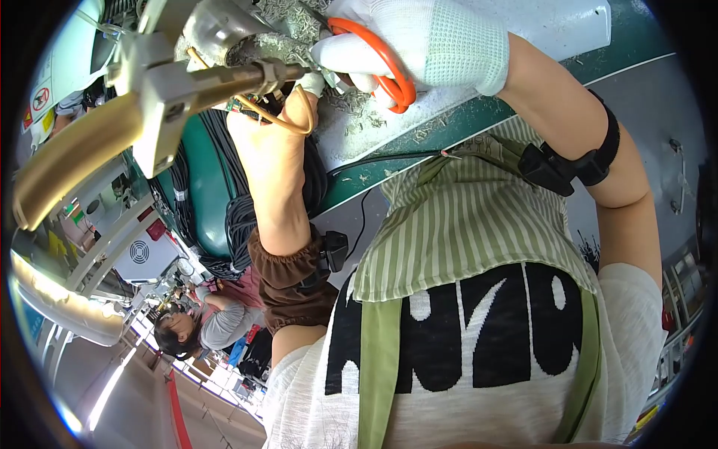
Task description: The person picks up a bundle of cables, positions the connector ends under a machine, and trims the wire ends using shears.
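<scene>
My right hand (366, 56), in a white knit glove, is closed on a pair of scissors with orange loop handles (404, 84). Gloved fingers pass through the loop, and the blades are mostly hidden. Close to it is my left hand (293, 112), with white covering on the fingertips. Its fingers are bent in, partly behind a metal nozzle (277, 76) and a tan tube (258, 112); what they grip is hidden. A small green and red piece (238, 105) shows beside the left hand. Short silvery clippings (363, 123) lie around both hands on a white sheet (568, 34).
A thick jointed lamp-like arm (161, 112) crosses the upper left, near my left hand. Behind the hands stands a metal cup (217, 28). Black cable coils (239, 217) lie along the green bench (213, 179). Another person (224, 322) works at the lower left.
</scene>
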A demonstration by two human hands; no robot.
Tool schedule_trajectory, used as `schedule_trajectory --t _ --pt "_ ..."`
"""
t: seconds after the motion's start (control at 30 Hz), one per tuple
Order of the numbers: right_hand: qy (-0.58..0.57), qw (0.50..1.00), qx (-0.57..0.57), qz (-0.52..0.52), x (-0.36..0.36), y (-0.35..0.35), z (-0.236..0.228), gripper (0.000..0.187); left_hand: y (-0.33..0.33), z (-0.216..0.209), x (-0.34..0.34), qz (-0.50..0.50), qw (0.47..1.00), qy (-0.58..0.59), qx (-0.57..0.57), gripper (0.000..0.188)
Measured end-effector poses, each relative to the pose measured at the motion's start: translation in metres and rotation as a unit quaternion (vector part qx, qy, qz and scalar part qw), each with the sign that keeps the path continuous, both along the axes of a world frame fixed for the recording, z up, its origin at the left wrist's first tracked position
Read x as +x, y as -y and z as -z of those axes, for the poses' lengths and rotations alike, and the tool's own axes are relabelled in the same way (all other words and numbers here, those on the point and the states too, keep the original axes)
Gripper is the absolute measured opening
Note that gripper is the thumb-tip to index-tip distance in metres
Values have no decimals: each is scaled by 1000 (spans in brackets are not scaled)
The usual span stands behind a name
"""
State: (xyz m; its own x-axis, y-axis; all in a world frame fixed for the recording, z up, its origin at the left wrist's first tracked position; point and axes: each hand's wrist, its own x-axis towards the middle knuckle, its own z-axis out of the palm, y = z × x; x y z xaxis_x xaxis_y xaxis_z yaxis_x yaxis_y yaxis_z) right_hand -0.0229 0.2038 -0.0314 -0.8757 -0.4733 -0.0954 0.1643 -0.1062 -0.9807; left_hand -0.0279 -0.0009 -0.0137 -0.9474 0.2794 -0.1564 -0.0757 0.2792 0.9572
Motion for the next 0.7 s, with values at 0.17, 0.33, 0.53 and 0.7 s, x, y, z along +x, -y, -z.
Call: schedule_trajectory --t 0.17,0.33,0.53,0.7 --pt "-135 981 124 61 -2 1 19 30 -5 -2 0 -10 995 85 50 12" --pt "-28 984 119 133 43 -4 3 27 11 -3 8 -118 983 97 106 17" --pt "-154 961 217 72 49 -17 -29 28 19 -19 43 32 965 206 156 13" --pt "-96 981 137 96 21 -2 -29 28 10 -32 31 59 974 194 100 6"
